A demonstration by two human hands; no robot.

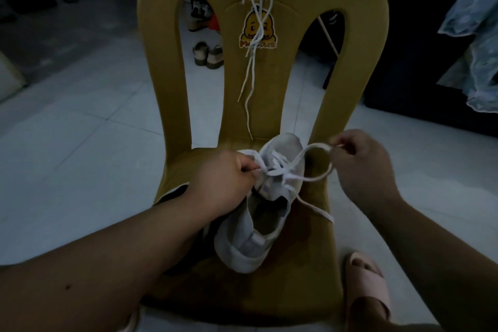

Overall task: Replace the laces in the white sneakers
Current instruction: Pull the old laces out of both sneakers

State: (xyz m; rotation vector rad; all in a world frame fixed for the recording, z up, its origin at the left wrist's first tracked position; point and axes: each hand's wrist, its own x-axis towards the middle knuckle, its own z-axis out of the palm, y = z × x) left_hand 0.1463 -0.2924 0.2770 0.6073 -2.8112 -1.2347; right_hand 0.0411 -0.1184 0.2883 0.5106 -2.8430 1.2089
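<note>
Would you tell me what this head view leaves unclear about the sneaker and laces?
Head view.
Eyelets of the sneaker: too dim and blurred to count.
Upper ends of the hanging laces: cut by the top edge.
The dark object: mostly covered by the left forearm.
Tips of the left hand fingers: curled underneath.

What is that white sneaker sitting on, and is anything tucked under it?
The white sneaker sits on a yellow chair, on its seat. A dark thing pokes out at its left, mostly hidden by the left forearm.
</note>
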